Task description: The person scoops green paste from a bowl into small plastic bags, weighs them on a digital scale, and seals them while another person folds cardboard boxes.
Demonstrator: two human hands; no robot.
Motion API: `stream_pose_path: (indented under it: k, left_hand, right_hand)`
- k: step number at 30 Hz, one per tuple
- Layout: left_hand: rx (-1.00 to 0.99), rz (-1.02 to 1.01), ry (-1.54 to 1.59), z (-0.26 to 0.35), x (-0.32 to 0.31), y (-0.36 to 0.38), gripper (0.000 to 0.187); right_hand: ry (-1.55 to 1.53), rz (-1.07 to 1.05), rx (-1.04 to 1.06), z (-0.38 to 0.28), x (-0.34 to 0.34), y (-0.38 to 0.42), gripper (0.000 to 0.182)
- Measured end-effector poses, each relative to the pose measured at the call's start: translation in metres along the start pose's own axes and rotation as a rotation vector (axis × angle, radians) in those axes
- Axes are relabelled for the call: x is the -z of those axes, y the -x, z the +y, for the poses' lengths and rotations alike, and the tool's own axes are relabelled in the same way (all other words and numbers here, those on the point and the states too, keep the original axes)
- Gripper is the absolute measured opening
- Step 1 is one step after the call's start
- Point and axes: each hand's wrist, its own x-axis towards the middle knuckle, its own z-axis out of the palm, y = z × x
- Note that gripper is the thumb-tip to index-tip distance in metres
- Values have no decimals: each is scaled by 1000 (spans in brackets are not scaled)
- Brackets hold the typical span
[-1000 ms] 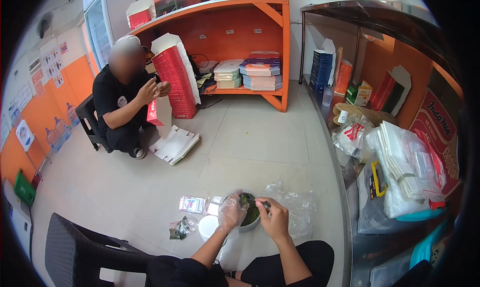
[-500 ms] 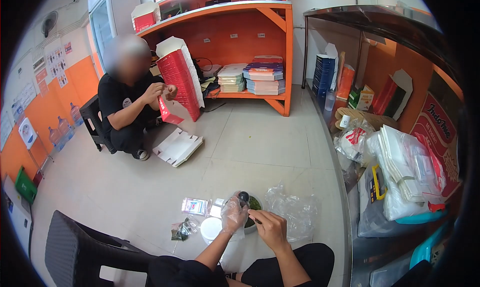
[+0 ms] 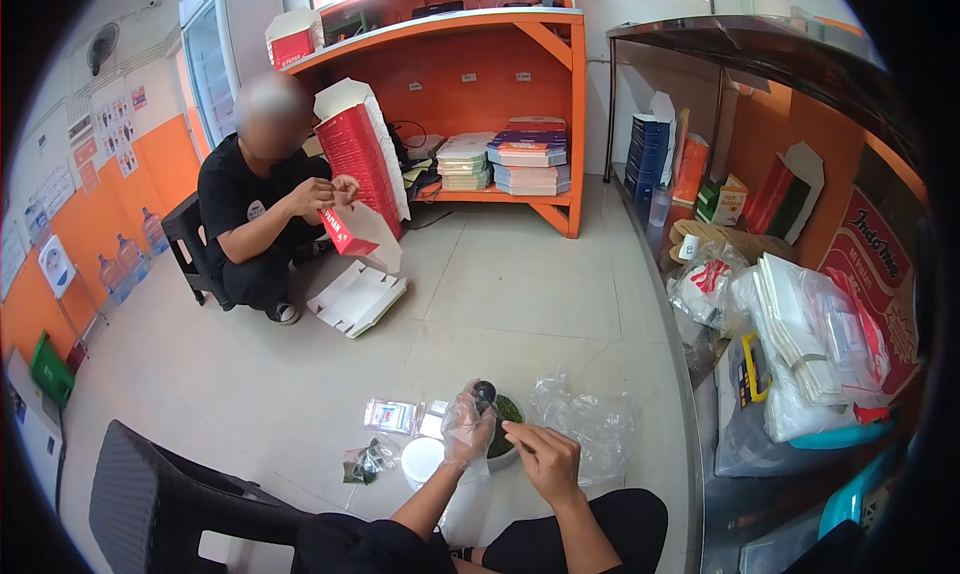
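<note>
My left hand, in a loose clear plastic glove, is closed around a dark, shiny, rounded thing whose lower part is hidden. It is over the left side of a round bowl with green shredded leaves inside. At the bowl's right edge is my right hand, bare, its fingertips pinched together; anything between them is too small to make out. Beside my left hand sits a white round tub or lid. Left of the bowl lie a printed packet and a small clear bag with green pieces.
Crumpled clear plastic lies right of the bowl. Across the floor, a seated person folds a red box beside a flat white carton. A black stool stands left; a metal table with bags is right.
My right hand has moved slightly right, away from my left hand. The gloved left hand stays over the bowl with the dark thing. The other person's red box has turned and opened out.
</note>
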Motion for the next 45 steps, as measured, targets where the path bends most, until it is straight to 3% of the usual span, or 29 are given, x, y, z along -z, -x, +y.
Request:
stream_pose_path:
  k: [2, 4, 6, 8, 9, 11, 14, 16, 17, 18, 20, 22, 23, 25, 27, 35, 37, 38, 40, 42, 45]
  left_hand:
    - [-11, -16, 95, -3, 0, -3, 56]
    - [-16, -28, 191, -4, 7, -4, 56]
    - [7, -99, 298, -9, 23, -6, 56]
    - [67, -148, 339, -13, 44, -5, 61]
    - [152, -189, 433, -3, 60, -3, 61]
    - [309, -238, 671, 6, 81, 5, 60]
    - [391, -223, 770, 29, 110, 19, 61]
    - [310, -200, 689, 18, 117, 29, 63]
    - [244, -193, 612, 13, 118, 34, 65]
    - [177, -185, 539, 11, 118, 35, 66]
    - [141, -154, 492, 17, 119, 35, 66]
    - [100, -119, 549, 20, 112, 35, 67]
    - [75, -107, 563, 19, 109, 35, 68]
    - [31, -75, 545, 20, 106, 37, 68]
    - [-80, -3, 501, 26, 111, 34, 68]
    - [-110, 127, 454, 21, 148, 27, 71]
    - [-172, 158, -64, 10, 164, 23, 79]
    - [-151, 156, -49, -1, 169, 25, 79]
    - [136, 253, -142, -28, 185, 23, 83]
    - [242, 288, -146, -37, 215, 22, 81]
    - [384, 371, -98, -39, 243, 21, 81]
  right_hand:
    - [-43, 60, 5, 1, 4, 0, 12]
    - [-213, 136, -390, -1, 10, 2, 16]
    - [-260, 192, -383, 18, -2, 12, 15]
    - [-635, 200, -842, 39, -23, 34, 18]
    - [-723, 213, -975, 56, -43, 54, 19]
    - [-709, 186, -1088, 64, -58, 70, 18]
    - [-666, 100, -1221, 78, -60, 83, 24]
    - [-442, 107, -1278, 75, -57, 82, 35]
    - [-194, 259, -1108, 78, -62, 86, 44]
    - [-186, 258, -1102, 68, -60, 80, 44]
    - [313, 331, -598, 29, -44, 50, 38]
    - [60, 182, -366, -15, -51, 26, 29]
    - [76, 162, -363, -37, -57, 18, 29]
    - [77, -76, -216, -70, -70, 5, 24]
    - [134, -47, -186, -83, -79, -4, 22]
    - [229, -50, -7, -102, -92, -30, 11]
    - [310, -32, 68, -93, -98, -33, 9]
    - [321, -56, 65, -84, -102, -31, 9]
    - [131, -229, -115, -72, -110, -26, 8]
    - [212, -238, -61, -70, -113, -20, 6]
    - [43, -345, -427, -64, -119, -3, 9]
